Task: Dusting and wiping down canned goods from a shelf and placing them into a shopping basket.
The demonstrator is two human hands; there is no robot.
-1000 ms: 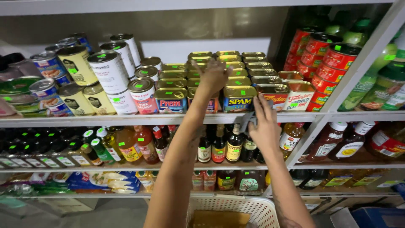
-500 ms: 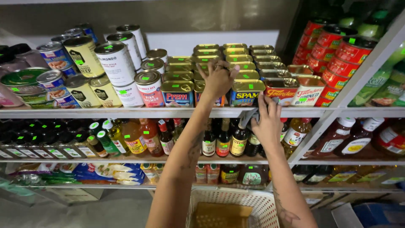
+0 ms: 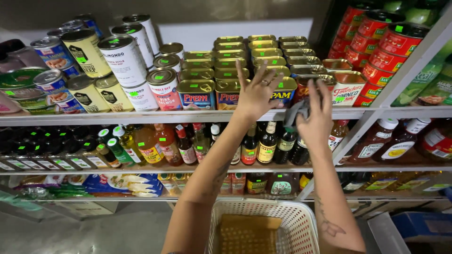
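Metal tins (image 3: pixel 235 91) at shelf edge (image 3: pixel 141 116), left hand (image 3: pixel 256 94) spread.

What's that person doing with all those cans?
A person is reaching up to a store shelf stacked with cans. The left hand is spread open against the rectangular tins in the middle. The right hand holds a grey cloth at the shelf edge, beside more tins. Bottles fill the shelf below, and a white basket sits under the arms.
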